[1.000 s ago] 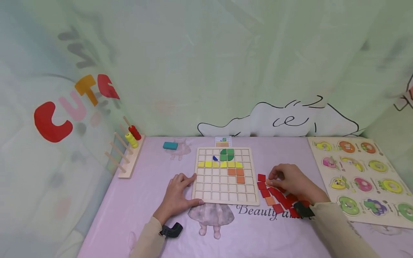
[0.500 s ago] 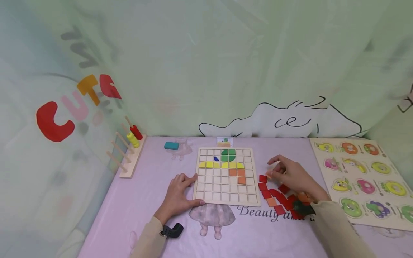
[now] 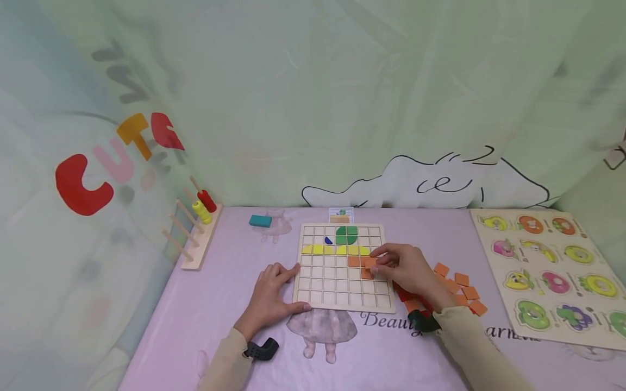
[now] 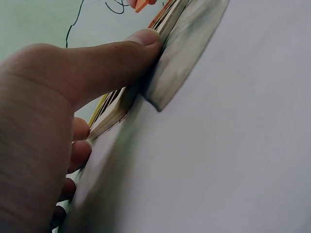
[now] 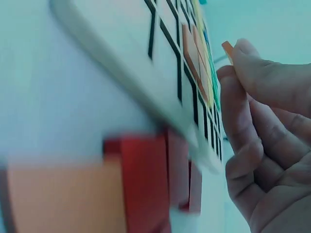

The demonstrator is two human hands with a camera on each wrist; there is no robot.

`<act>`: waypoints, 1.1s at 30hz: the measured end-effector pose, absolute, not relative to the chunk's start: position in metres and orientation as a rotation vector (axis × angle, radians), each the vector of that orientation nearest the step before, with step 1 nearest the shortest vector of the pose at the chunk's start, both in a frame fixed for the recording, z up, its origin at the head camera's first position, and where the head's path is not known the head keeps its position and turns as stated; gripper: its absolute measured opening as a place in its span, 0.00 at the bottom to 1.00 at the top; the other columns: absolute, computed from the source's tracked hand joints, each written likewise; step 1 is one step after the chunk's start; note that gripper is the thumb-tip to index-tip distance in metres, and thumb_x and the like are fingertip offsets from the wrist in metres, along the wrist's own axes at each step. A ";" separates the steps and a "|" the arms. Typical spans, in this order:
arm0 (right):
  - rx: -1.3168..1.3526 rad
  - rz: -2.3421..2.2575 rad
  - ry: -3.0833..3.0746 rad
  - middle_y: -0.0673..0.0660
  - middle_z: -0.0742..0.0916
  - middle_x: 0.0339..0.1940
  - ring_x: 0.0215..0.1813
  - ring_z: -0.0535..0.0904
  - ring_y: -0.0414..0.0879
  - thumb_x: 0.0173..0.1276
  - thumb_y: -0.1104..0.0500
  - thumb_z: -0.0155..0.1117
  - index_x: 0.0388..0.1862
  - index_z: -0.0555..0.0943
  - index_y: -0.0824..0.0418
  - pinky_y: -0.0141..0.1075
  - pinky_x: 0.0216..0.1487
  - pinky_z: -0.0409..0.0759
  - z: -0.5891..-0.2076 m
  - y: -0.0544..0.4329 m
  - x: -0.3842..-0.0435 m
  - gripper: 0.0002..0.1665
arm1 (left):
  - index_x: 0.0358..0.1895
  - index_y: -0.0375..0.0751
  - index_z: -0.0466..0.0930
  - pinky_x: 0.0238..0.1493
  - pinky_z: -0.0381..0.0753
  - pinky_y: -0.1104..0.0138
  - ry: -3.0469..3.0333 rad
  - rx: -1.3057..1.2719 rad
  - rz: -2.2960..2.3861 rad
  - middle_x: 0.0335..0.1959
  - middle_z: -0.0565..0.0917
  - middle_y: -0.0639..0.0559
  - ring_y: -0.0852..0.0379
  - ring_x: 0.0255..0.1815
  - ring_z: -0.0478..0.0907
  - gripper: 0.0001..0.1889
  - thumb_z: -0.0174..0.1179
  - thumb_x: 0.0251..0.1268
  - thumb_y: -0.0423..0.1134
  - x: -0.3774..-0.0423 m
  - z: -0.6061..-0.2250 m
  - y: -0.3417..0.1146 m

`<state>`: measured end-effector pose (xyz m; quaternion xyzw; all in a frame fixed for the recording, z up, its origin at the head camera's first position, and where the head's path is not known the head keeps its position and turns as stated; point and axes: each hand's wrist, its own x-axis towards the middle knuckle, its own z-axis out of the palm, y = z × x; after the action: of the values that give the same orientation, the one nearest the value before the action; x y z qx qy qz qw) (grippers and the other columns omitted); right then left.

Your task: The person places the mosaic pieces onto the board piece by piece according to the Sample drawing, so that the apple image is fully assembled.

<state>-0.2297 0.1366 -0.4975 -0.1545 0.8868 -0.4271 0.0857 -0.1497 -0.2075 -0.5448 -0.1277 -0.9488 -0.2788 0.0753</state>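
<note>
A square wooden grid board [image 3: 319,283] lies on the table, with yellow, green and orange pieces in some cells. My left hand [image 3: 268,296] holds its near left corner, thumb along the front edge and index finger at the left side. In the left wrist view the thumb [image 4: 116,60] presses on the board's edge. My right hand [image 3: 408,271] pinches an orange square tile [image 5: 227,50] between thumb and index finger. In the head view this tile overlaps the orange tiles near the board's right side. A small blue piece [image 3: 328,240] shows left of the green ones.
Loose orange tiles [image 3: 462,279] and red tiles [image 5: 143,182] lie right of the board, some hidden by the right forearm. A picture card [image 3: 340,215] stands behind it. A fruit puzzle board [image 3: 543,260], a peg stand [image 3: 195,252] and a teal block [image 3: 260,221] are farther out.
My right hand has moved left from the loose tiles to over the board, carrying an orange tile. More loose orange tiles show behind it. The left hand has stayed at the corner.
</note>
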 end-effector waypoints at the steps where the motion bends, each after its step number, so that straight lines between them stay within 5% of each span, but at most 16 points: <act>1: -0.487 -1.262 2.650 0.52 0.91 0.36 0.37 0.84 0.43 0.63 0.57 0.82 0.50 0.89 0.60 0.32 0.39 0.80 -0.498 0.132 -0.229 0.18 | 0.74 0.45 0.78 0.48 0.63 0.63 -2.849 -0.380 -0.832 0.40 0.71 0.58 0.61 0.43 0.63 0.52 0.84 0.42 0.61 -0.150 -0.545 -0.207; 11: -0.585 -1.104 2.694 0.50 0.84 0.35 0.38 0.75 0.46 0.57 0.59 0.86 0.45 0.90 0.58 0.32 0.39 0.75 -0.503 0.107 -0.225 0.17 | 0.74 0.45 0.78 0.48 0.63 0.63 -2.849 -0.382 -0.856 0.39 0.71 0.57 0.60 0.43 0.63 0.52 0.84 0.42 0.61 -0.150 -0.545 -0.207; 33: -0.550 -1.118 2.714 0.49 0.85 0.32 0.36 0.76 0.44 0.61 0.54 0.84 0.42 0.91 0.57 0.31 0.37 0.75 -0.496 0.125 -0.224 0.13 | 0.75 0.45 0.77 0.48 0.63 0.64 -2.872 -0.372 -0.835 0.40 0.71 0.58 0.60 0.43 0.63 0.52 0.83 0.43 0.63 -0.149 -0.542 -0.208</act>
<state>-0.2244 0.1251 -0.4965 -0.1836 0.9061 -0.3732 0.0777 -0.1487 -0.2081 -0.5423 -0.1232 -0.9510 -0.2764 0.0638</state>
